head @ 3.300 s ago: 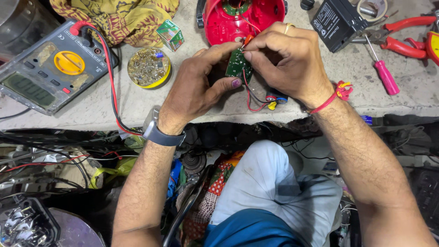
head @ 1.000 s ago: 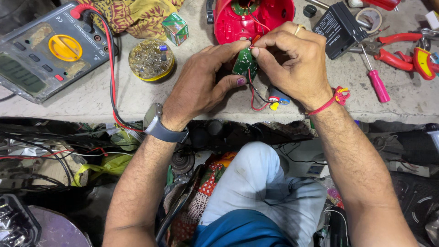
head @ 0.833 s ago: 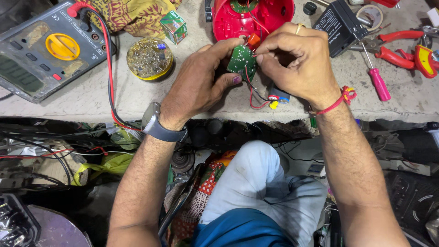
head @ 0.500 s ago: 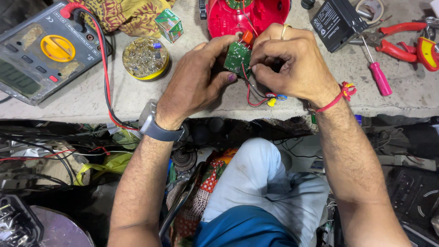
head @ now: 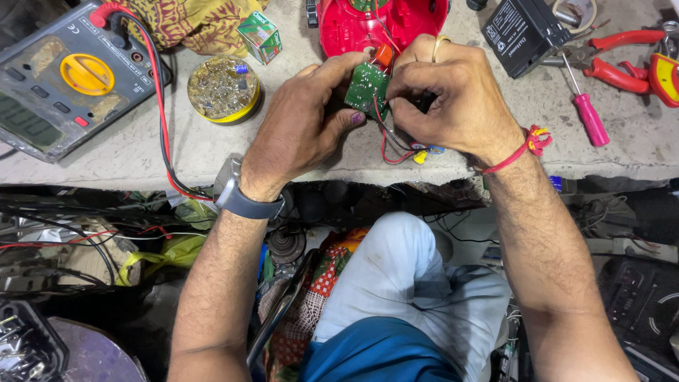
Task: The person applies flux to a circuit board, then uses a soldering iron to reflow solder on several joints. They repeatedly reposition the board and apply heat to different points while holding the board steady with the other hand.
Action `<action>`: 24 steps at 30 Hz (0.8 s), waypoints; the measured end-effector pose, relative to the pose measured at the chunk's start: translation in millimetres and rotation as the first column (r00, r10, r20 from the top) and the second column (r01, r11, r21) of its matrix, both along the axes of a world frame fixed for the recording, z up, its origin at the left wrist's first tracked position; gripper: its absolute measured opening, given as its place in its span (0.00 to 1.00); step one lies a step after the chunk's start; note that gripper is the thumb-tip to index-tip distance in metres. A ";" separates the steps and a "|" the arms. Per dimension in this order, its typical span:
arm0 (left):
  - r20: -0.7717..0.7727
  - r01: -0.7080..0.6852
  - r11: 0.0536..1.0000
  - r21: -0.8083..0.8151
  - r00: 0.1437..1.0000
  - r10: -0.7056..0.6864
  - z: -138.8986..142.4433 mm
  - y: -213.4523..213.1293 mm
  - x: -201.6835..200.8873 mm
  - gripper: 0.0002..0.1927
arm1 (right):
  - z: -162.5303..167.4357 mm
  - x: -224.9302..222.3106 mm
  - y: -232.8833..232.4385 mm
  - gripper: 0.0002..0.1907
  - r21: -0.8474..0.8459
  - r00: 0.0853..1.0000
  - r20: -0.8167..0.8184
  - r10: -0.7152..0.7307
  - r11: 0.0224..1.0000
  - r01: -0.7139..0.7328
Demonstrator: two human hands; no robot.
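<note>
Head camera, looking down: both hands meet over the front edge of a grey workbench (head: 495, 152), holding a small green circuit board (head: 366, 86) between them. The left hand (head: 304, 127) pinches the board's left side with thumb and curled fingers; the right hand (head: 453, 99) is closed around its right edge, fingers tucked in, and whether it also grips a tool I cannot tell. The board looks light and stiff but delicate, and is best held by its bare edges, away from the soldered parts. Thin red and black wires (head: 385, 145) hang from it and tie it to the red plastic shell (head: 353, 28) just behind, so it has little slack and a tug could strain the joints. To the left lie a round tin of small parts (head: 223, 88), a small green box (head: 259, 35) and a meter (head: 60, 78) whose red and black leads (head: 164, 127) trail over the bench edge near the left wrist. To the right sit a black block (head: 523, 32), a pink-handled screwdriver (head: 587, 113) and red pliers (head: 619, 60), all apart from the hands.
</note>
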State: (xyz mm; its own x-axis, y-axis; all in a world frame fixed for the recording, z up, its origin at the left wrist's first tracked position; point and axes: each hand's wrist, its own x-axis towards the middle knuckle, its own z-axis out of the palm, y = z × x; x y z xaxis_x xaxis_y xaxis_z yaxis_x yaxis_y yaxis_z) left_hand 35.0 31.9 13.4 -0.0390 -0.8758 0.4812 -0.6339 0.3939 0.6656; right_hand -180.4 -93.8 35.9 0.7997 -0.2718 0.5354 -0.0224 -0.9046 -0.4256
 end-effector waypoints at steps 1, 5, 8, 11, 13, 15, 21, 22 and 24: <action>0.003 -0.002 1.000 0.001 1.000 0.002 -0.1 0.0 0.1 0.32 | -0.2 -0.1 -0.2 0.05 -0.002 1.000 0.003 0.001 1.000 -0.001; -0.001 -0.002 1.000 0.002 1.000 0.002 -0.6 0.1 -0.1 0.32 | -1.5 -0.2 -0.4 0.07 0.000 1.000 -0.008 0.000 1.000 0.000; -0.001 -0.003 1.000 0.001 1.000 0.003 -0.7 0.2 0.3 0.33 | -1.8 -0.5 -1.9 0.07 0.000 1.000 -0.017 -0.003 1.000 0.003; -0.002 -0.001 1.000 0.004 1.000 0.001 -0.9 0.1 0.2 0.33 | -2.9 -0.4 -2.8 0.06 -0.007 1.000 -0.007 -0.017 1.000 0.017; 0.005 0.003 1.000 -0.004 1.000 -0.003 -1.0 0.1 0.5 0.33 | -3.6 -0.8 -3.0 0.04 -0.017 1.000 0.002 -0.022 1.000 0.022; 0.013 -0.004 1.000 0.000 1.000 0.004 -1.2 0.1 0.6 0.33 | -4.3 -0.9 -2.8 0.06 -0.013 1.000 -0.006 -0.028 1.000 0.028; 0.003 -0.006 1.000 -0.009 1.000 0.006 -2.5 -0.1 0.4 0.33 | -3.4 -1.7 -3.1 0.04 -0.004 1.000 -0.002 -0.026 1.000 0.026; 0.001 -0.006 1.000 -0.011 1.000 0.006 -2.7 0.0 0.3 0.33 | -3.4 -1.9 -2.8 0.04 -0.011 0.999 0.002 -0.033 0.999 0.033; 0.010 -0.010 1.000 -0.007 1.000 0.010 -3.0 -0.3 0.4 0.33 | -3.8 -1.2 -3.3 0.04 -0.014 0.999 -0.002 -0.033 0.999 0.033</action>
State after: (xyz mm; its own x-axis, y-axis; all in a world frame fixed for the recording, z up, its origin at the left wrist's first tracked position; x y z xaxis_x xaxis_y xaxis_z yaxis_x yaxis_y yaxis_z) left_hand 35.5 31.6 10.4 -0.0348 -0.8726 0.4872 -0.6443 0.3923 0.6565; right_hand -181.7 -97.1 32.1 0.7919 -0.2904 0.5372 -0.0531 -0.9091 -0.4132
